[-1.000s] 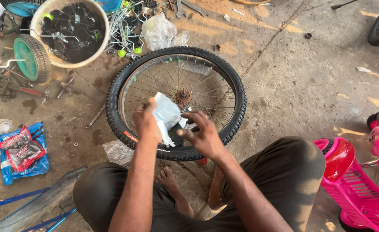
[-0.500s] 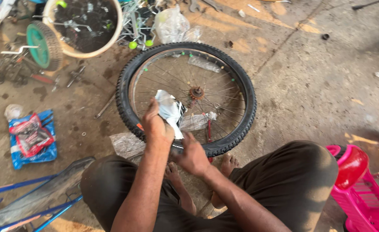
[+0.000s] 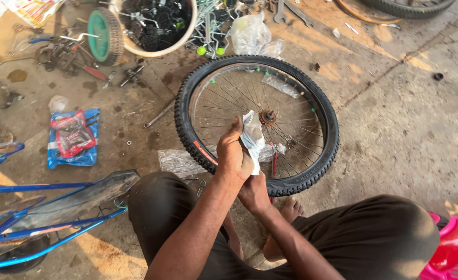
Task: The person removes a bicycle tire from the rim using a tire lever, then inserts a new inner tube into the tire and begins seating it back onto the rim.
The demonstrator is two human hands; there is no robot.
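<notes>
Single view from a head-worn camera, looking steeply down and forward over the wearer's knees onto a concrete floor (image 3: 405, 119). Close range: the left hand (image 3: 234, 155) and right hand (image 3: 254, 193) sit mid-frame, a bicycle wheel (image 3: 257, 122) just beyond the fingers (image 3: 236, 127) (no second view shares the scene).

Left hand (image 3: 234, 155) clenched above right hand (image 3: 254, 193) (apparently curled, half hidden).
</notes>
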